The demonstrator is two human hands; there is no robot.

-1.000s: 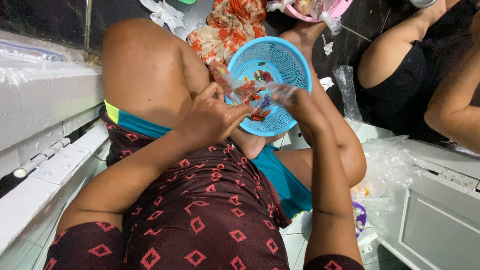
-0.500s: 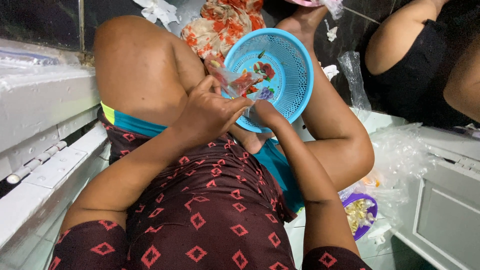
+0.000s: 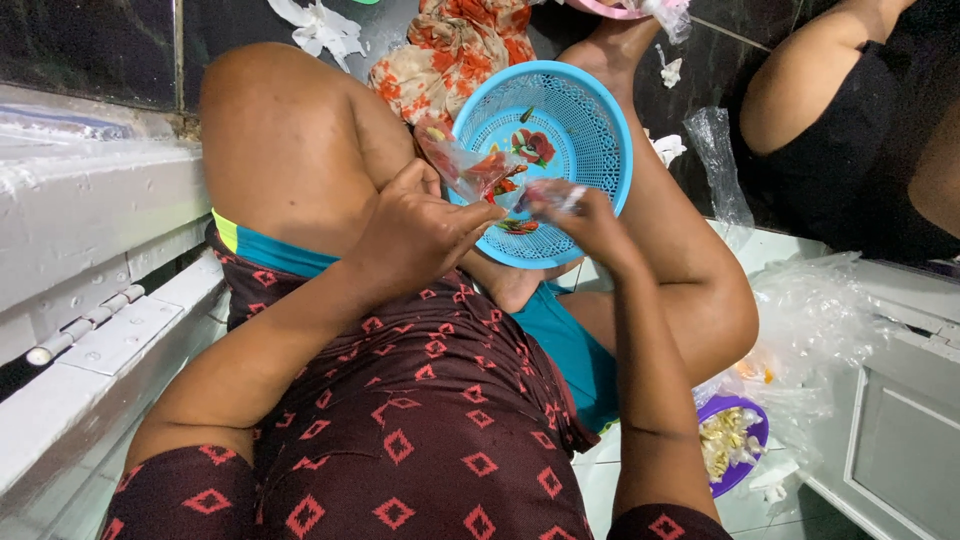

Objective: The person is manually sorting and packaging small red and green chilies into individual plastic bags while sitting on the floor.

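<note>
Now, blue basket (image 3: 560, 120) nearer, hands (image 3: 420, 230) unmoved

Soft, even light falls from above, bright on the knee (image 3: 290, 140) and the blue basket (image 3: 560, 150), with no hard shadows. The far dark floor (image 3: 100, 50) carries a dull sheen, and the clear plastic sheet (image 3: 810, 320) on the right throws pale glare. The right hand (image 3: 580, 215) is smeared by motion (its fingertips melt into the small bag), so its grip is perhaps closed, though I cannot tell. The near dress (image 3: 420, 430) looks sharp. Straight edges at the left bow slightly toward the frame's border.
</note>
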